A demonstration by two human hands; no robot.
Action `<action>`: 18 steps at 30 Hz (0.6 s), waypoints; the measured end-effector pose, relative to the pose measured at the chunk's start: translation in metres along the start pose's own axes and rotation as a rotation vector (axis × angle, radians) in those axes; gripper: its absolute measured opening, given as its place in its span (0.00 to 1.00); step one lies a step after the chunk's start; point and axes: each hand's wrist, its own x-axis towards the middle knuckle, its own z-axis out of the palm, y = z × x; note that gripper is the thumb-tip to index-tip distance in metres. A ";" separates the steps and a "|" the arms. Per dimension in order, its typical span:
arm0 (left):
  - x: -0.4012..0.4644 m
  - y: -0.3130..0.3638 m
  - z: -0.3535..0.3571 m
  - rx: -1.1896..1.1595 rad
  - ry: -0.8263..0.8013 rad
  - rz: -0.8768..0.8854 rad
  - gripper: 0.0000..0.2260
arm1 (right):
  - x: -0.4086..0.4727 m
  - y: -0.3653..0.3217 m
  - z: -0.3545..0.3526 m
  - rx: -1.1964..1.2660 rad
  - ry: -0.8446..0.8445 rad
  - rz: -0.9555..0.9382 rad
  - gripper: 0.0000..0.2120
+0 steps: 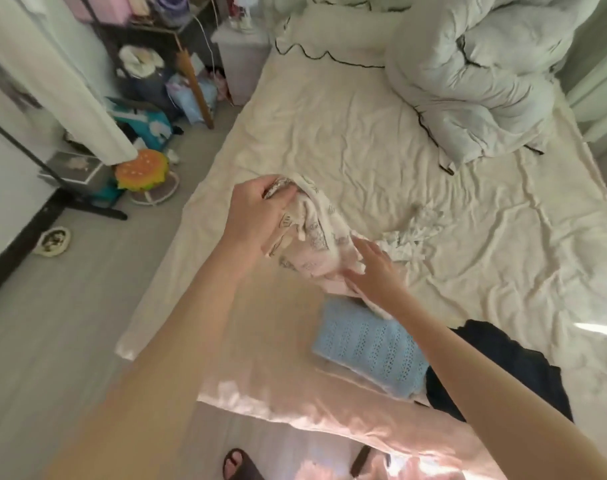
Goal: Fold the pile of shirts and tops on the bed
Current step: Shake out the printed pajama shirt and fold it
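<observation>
A pale pink printed top [312, 244] is held bunched up above the near half of the bed [330, 133], clear of the sheet. One end of it is gripped by the left hand [257, 216], whose fingers are curled round a gathered wad of the cloth. The lower end is met by the right hand [375, 268], whose fingers are spread and fairly straight against the fabric; whether any of it is pinched cannot be told.

Just below the top, a light blue knitted top [368, 351] lies folded flat on the sheet, and a dark garment [503, 368] lies crumpled beside it, touching its right edge. A white crumpled garment [413, 237] lies just beyond the right hand. A heaped duvet [475, 81] is piled at the far right of the bed.

The step in hand is judged to be the picking up and opening out of the printed top, with one garment already folded and at least two unfolded. The next move would call for a firm hold to be found by the right hand, so that the top can be shaken out and laid flat on bare sheet.
</observation>
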 end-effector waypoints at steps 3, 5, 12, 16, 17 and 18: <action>0.005 0.000 -0.089 -0.018 0.005 0.048 0.09 | 0.013 -0.069 0.029 -0.082 0.114 -0.042 0.08; 0.009 -0.010 -0.150 0.043 0.055 0.061 0.08 | 0.015 -0.119 0.044 0.006 0.144 -0.023 0.07; 0.037 -0.092 -0.288 0.297 0.135 -0.181 0.10 | 0.038 -0.256 0.086 0.279 0.107 -0.089 0.06; 0.045 -0.141 -0.320 0.393 -0.034 -0.290 0.06 | 0.045 -0.317 0.129 0.283 -0.007 -0.078 0.11; 0.048 -0.154 -0.328 0.401 -0.095 -0.312 0.05 | 0.048 -0.327 0.141 0.313 -0.026 -0.052 0.12; 0.051 -0.165 -0.337 0.408 -0.170 -0.330 0.07 | 0.051 -0.334 0.155 0.346 -0.038 -0.024 0.12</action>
